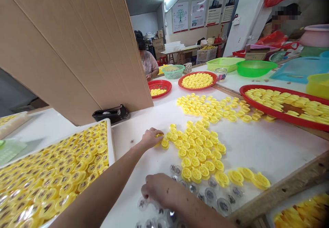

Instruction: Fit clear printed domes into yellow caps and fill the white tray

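My left hand (152,138) reaches across the white table, its fingers closed on a yellow piece at the left edge of a spread of round yellow pieces (197,149). Nearer to me, my right hand (157,189) is curled low over clear round discs with dark prints (223,205). Its fingertips point down and left, and what they may hold is hidden. A few yellow pieces lie in a row right of the discs.
A white tray (111,142) of yellow pieces with printed centres fills the left. Behind stand a cardboard sheet (77,50) and black tape dispenser (113,114). Red trays (241,90) and a green basin (255,68) lie beyond. Two people sit farther back.
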`<state>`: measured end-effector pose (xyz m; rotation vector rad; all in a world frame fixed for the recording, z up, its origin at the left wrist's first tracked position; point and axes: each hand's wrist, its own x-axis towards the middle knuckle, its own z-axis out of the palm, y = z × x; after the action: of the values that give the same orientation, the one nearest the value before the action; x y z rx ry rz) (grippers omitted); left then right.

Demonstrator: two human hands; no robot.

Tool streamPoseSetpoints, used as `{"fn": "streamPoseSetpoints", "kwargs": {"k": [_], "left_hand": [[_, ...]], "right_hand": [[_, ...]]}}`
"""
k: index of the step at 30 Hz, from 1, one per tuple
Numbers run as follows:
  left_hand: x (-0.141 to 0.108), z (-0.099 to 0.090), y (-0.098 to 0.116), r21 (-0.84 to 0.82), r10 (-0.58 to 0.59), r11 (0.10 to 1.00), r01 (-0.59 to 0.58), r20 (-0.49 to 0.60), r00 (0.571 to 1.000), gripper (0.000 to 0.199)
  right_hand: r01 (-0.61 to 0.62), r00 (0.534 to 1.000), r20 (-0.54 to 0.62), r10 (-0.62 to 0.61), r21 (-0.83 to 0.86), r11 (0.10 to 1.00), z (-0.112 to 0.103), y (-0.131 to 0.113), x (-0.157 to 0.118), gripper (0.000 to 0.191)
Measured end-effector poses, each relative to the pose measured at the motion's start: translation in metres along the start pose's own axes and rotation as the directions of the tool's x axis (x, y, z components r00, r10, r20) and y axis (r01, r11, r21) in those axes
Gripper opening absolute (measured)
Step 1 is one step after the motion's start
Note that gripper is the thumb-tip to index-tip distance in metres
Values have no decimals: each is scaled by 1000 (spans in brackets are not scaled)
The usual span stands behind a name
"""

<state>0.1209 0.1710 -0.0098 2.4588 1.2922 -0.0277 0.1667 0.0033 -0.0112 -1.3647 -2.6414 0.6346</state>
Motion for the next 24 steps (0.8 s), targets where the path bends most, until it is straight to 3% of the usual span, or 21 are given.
{"fn": "streamPoseSetpoints", "kwargs": {"k": [6,10,15,18,21,24], "left_hand": [[-49,8,3,-58,-46,997,46,-9,999,32],[-77,10,5,-113,-12,994,9,-26,1000,32],[-126,-7,5,-206,11,977,-53,-199,980,39],[-171,-13,-2,-274,-34,961,-46,-281,959,27],[-209,0,-16,-319,-67,948,2,-191,979,13],[-225,26,-27,-355,-81,934,35,-117,990,18]], "right_hand": [[14,999,-47,-7,150,989,-1,2,-5,11],[-35,989,-129,65,223,974,1,12,-10,21],[-102,956,-246,159,228,968,-7,15,-27,23],[-139,933,-300,198,206,969,-14,13,-34,23],[-163,933,-295,205,162,973,-16,11,-27,21],[-159,957,-231,177,95,983,-7,2,-9,19]]}}
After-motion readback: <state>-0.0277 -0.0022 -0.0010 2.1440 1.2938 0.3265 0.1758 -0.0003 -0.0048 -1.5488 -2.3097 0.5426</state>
